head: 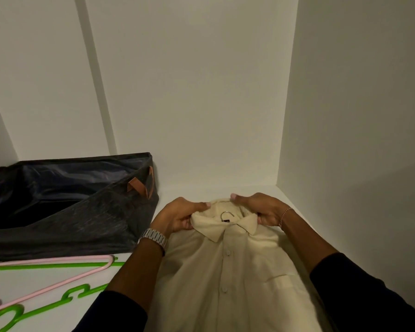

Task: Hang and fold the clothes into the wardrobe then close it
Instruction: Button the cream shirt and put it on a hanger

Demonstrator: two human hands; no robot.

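The white wardrobe interior [201,92] rose on three sides, its back panel ahead and its right wall [357,116] close beside the work, and its flat white shelf [173,195] carried everything. On the left of that shelf stood a large dark grey fabric storage bag with a tan leather handle [65,202], open at the top, its near corner just beside the left hand. The cream button-up shirt [225,271] lay front-up in the middle, collar toward the back panel, with the silver metal hook of a hanger [225,214] showing inside the neck. At the lower left lay a bright green plastic hanger [58,265] and a thin pink plastic hanger [58,283], crossing each other. The left hand [180,218] pinched the left collar point and the right hand [261,212] gripped the right side of the collar, both curled on cloth. The step in hand seemed to be seating the shirt on its hanger; the next move likely called for lifting it by the hook to a rail, which was not in view. Open shelf lay between collar and back panel, but the right wall and the bag left little sideways room.
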